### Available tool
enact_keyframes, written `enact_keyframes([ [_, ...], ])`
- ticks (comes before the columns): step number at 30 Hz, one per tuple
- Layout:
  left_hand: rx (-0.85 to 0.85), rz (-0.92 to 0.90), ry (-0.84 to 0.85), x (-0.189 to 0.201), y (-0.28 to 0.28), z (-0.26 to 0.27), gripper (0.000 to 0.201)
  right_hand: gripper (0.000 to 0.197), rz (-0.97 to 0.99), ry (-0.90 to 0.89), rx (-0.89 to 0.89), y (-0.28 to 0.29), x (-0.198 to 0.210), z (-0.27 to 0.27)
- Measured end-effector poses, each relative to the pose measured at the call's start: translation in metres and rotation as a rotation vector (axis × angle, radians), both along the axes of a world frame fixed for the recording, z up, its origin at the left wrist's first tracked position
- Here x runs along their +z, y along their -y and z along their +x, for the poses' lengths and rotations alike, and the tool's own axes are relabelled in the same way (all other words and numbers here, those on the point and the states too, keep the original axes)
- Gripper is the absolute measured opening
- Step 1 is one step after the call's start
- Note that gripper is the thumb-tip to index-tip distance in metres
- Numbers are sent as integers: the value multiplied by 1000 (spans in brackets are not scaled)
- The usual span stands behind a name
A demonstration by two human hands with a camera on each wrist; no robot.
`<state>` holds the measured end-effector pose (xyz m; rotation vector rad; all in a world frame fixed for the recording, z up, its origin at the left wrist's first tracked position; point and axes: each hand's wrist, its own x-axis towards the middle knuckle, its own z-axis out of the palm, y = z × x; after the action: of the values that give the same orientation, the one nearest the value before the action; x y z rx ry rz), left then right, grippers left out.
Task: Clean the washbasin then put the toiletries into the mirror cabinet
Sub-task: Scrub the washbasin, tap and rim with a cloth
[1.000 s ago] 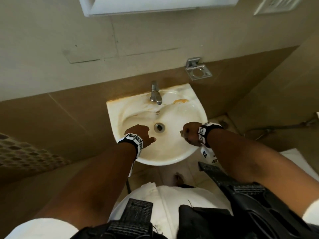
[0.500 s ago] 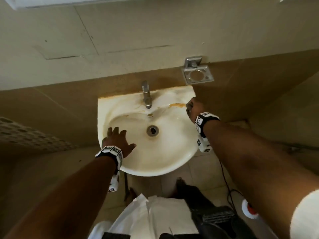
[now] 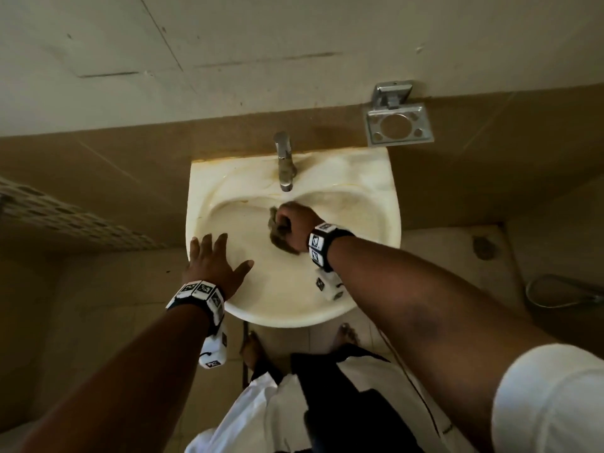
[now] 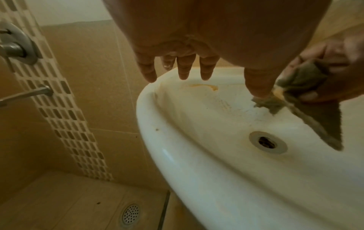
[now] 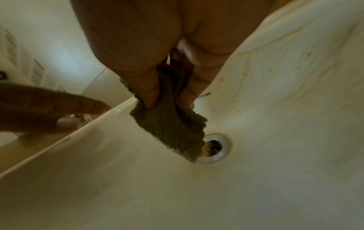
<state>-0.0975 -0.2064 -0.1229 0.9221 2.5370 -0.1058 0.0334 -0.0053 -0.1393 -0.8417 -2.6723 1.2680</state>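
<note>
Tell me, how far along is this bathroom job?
Early. Right hand grips a dark green terry cloth inside the stained white ceramic washbasin; left hand rests flat on its rim. Orange stains remain. No toiletries or cabinet are in view, so that step is left.

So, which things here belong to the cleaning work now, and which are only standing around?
In use:
- washbasin, stained, being wiped
- cloth, gripped by the right hand in the bowl, beside the drain
- left hand, flat on the basin's left rim

Just there:
- tap, no water visible
- empty wall holder
- floor drain
- wall valve
</note>
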Motion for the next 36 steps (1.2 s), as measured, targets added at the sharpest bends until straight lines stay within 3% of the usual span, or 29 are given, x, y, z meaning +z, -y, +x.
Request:
enact_keyframes([
  [3, -54, 7, 11, -1, -11, -6, 97, 20, 97, 0, 38, -3, -2, 26],
  [6, -99, 0, -7, 1, -17, -14, 95, 14, 205, -56, -301, -35, -2, 48],
  [9, -126, -11, -2, -1, -17, -22, 94, 26, 273, 19, -577, -77, -1, 63],
  [12, -143, -17, 5, -6, -11, -31, 92, 34, 267, 156, -558, -99, -9, 60],
  [15, -136, -23, 12, -9, -1, -40, 91, 43, 232, 208, -521, -76, -10, 28],
  [19, -141, 1, 32, -10, 13, -54, 93, 46, 128, 77, -519, -14, -17, -32],
  [21, -151, 46, 52, -9, 19, -64, 94, 36, 11, -9, -529, 12, -15, -61],
  [24, -169, 147, 82, -9, 23, -82, 93, 30, -34, -52, -300, 40, -4, -95],
  [26, -177, 195, 104, -8, 25, -95, 92, 30, -104, -97, -243, 47, 8, -112],
  [28, -180, 221, 117, -7, 25, -105, 91, 33, -105, -89, -343, 41, 12, -125],
  [32, -204, 226, 124, -6, 29, -118, 88, 51, 71, 117, -615, 28, 9, -131],
  [36, -211, 212, 157, -14, 32, -124, 88, 41, 10, 16, -744, 50, 0, -139],
])
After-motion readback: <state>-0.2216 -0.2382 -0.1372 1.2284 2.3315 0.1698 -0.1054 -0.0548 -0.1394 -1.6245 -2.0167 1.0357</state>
